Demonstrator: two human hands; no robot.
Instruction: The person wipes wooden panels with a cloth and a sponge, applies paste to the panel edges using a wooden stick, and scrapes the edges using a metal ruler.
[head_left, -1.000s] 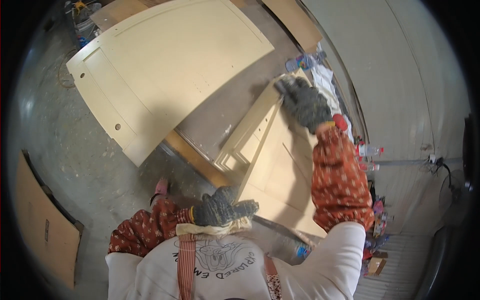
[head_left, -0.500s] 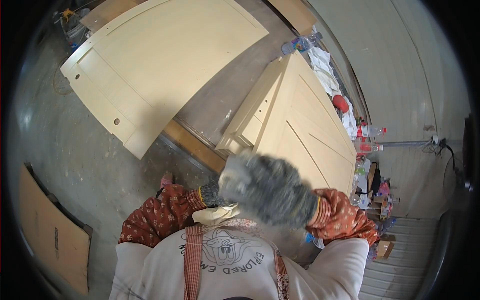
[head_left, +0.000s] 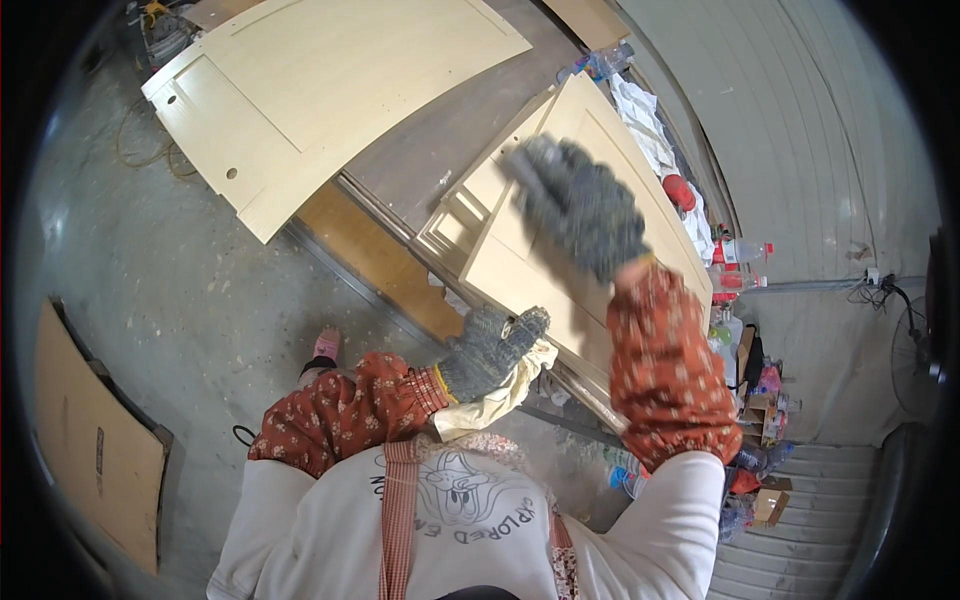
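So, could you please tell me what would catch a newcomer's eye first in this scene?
Probably the right hand in a grey knit glove, raised and blurred over the pale panelled cabinet door lying on the workbench. Next, the left hand, also gloved, holding a cream cloth at the door's near edge. A larger pale door panel lies at upper left.

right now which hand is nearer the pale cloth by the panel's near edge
Left. The left hand grips the pale cloth bunched under its gloved fingers, at the near edge of the cream door panel. The right hand is raised over the panel's middle, well apart from the cloth.
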